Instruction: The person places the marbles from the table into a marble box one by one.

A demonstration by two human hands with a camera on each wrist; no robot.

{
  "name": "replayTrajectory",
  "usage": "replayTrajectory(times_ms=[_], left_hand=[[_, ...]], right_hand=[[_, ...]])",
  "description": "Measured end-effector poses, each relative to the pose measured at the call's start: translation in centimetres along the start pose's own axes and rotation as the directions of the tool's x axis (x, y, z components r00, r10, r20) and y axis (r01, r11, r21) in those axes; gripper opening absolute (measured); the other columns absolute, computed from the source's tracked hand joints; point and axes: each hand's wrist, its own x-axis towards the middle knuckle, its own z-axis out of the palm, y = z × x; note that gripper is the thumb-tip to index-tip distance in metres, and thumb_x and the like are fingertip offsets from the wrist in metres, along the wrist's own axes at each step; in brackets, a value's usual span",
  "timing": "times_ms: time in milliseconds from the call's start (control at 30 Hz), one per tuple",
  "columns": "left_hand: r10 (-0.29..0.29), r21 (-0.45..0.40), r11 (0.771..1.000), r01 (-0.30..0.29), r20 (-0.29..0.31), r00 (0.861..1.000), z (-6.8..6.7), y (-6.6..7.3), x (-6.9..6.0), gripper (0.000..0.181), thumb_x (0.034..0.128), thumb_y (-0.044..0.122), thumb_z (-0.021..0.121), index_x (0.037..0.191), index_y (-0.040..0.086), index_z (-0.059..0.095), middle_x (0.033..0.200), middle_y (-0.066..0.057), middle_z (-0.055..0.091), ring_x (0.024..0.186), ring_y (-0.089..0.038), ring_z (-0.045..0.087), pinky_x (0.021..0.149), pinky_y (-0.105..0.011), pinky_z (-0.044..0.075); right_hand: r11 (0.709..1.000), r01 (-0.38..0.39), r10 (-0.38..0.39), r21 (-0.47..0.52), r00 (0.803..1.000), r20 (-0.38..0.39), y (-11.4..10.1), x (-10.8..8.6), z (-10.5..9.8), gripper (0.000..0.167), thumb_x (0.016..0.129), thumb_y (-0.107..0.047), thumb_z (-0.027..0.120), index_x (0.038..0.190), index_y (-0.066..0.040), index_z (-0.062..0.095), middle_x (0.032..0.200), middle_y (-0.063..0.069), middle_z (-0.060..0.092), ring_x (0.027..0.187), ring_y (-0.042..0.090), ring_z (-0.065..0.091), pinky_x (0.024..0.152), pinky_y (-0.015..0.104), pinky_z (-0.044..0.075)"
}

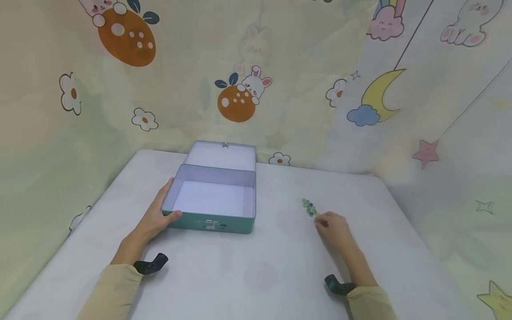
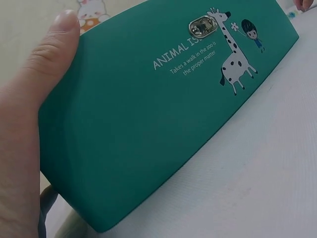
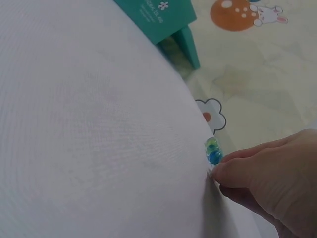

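Note:
A green tin box (image 1: 210,222) stands with its lid (image 1: 220,155) tipped back, its pale inside bare. My left hand (image 1: 154,215) grips its near left corner, the thumb across the front and the fingers along the left side. In the left wrist view the tin's front (image 2: 143,109) carries lettering, a giraffe and a metal clasp. To the right of the tin, a narrow double row of translucent green, yellow and blue beads (image 1: 309,207) lies on the table. At its near end my right hand (image 1: 336,229) pinches it between thumb and fingers; the fingertips hide what is between them.
A white cloth covers the table (image 1: 264,271). Behind it and at both sides hangs a pale curtain (image 1: 292,106) printed with rabbits, flowers and stars. Black bands with small devices (image 1: 152,264) sit at both wrists, by the beige sleeves (image 1: 110,291).

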Motion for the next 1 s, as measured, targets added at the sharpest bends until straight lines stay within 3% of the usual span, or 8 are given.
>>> replayTrajectory(times_ms=[267, 633, 833, 1000], left_hand=[[0.016, 0.003, 1.0, -0.016, -0.009, 1.0, -0.5, 0.1, -0.2, 0.103, 0.0779, 0.04, 0.071, 0.154, 0.026, 0.003, 0.158, -0.017, 0.012, 0.14, -0.047, 0.019, 0.104, -0.074, 0.019], [0.032, 0.017, 0.999, -0.032, -0.03, 0.999, -0.7, 0.5, 0.1, 0.102, 0.0775, 0.037, 0.071, 0.155, 0.021, 0.005, 0.157, -0.019, 0.014, 0.139, -0.047, 0.021, 0.105, -0.073, 0.019], [0.035, 0.005, 0.999, -0.035, -0.018, 0.999, 0.1, 0.7, 0.0, 0.102, 0.0772, 0.038, 0.07, 0.155, 0.02, 0.006, 0.157, -0.019, 0.016, 0.139, -0.047, 0.022, 0.104, -0.073, 0.02], [0.033, 0.037, 0.999, -0.032, -0.038, 0.999, -0.1, 0.3, -0.2, 0.101, 0.0772, 0.038, 0.07, 0.155, 0.022, 0.007, 0.157, -0.017, 0.017, 0.139, -0.047, 0.023, 0.105, -0.073, 0.021]], right_hand=[[0.999, -0.032, 0.033, -0.023, 0.999, 0.036, -0.7, 0.3, 0.0, 0.014, 0.082, -0.009, 0.071, 0.095, -0.006, 0.073, 0.09, 0.008, 0.069, 0.084, 0.021, 0.066, 0.075, 0.036, 0.057], [0.999, 0.035, -0.034, -0.025, 0.998, 0.047, -1.1, 1.2, 0.1, 0.013, 0.08, -0.012, 0.073, 0.093, -0.008, 0.073, 0.086, 0.005, 0.07, 0.08, 0.018, 0.065, 0.073, 0.034, 0.056], [0.999, 0.034, -0.031, -0.039, 0.996, 0.079, -1.8, 0.9, 0.0, 0.01, 0.08, -0.011, 0.071, 0.089, -0.008, 0.074, 0.08, 0.002, 0.068, 0.075, 0.014, 0.062, 0.069, 0.032, 0.055], [0.995, 0.091, -0.087, -0.035, 0.992, 0.091, -3.5, 2.0, 0.2, 0.01, 0.081, -0.01, 0.071, 0.09, -0.008, 0.074, 0.081, 0.002, 0.068, 0.076, 0.013, 0.062, 0.07, 0.031, 0.055]])
